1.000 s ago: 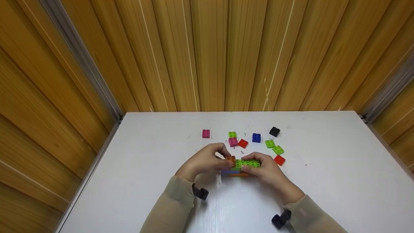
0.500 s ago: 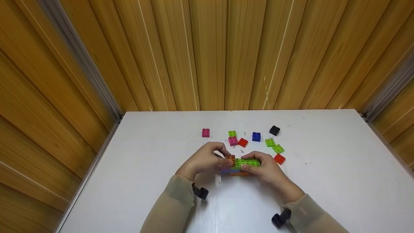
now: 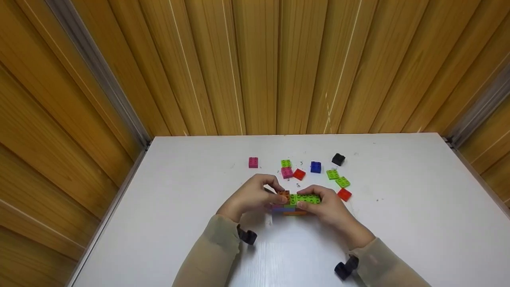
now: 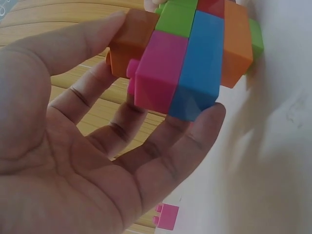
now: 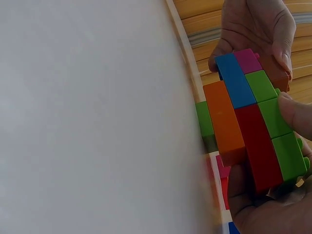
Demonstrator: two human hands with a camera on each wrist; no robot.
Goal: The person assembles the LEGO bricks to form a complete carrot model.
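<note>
In the head view, both hands hold a block structure of stacked toy building bricks low over the white table. My left hand (image 3: 253, 195) pinches an orange-brown brick (image 4: 134, 41) at the upper left end. Its other fingers curl behind the structure, one fingertip at the blue brick (image 4: 199, 63). Below the orange-brown brick sits a pink brick (image 4: 161, 70). On the right end, my right hand (image 3: 328, 207) grips the green bricks (image 5: 288, 156), with a dark red brick (image 5: 258, 146) beneath them. Lower still are an orange brick (image 5: 224, 122) and a green brick (image 5: 205, 119) at the bottom.
Loose bricks lie beyond the hands: pink bricks (image 3: 253, 162), a blue brick (image 3: 315, 167), a black brick (image 3: 338, 159), several green bricks (image 3: 332, 174) and red tiles (image 3: 344, 194). A wood-patterned wall (image 3: 255, 79) rises behind the white table (image 3: 179, 179).
</note>
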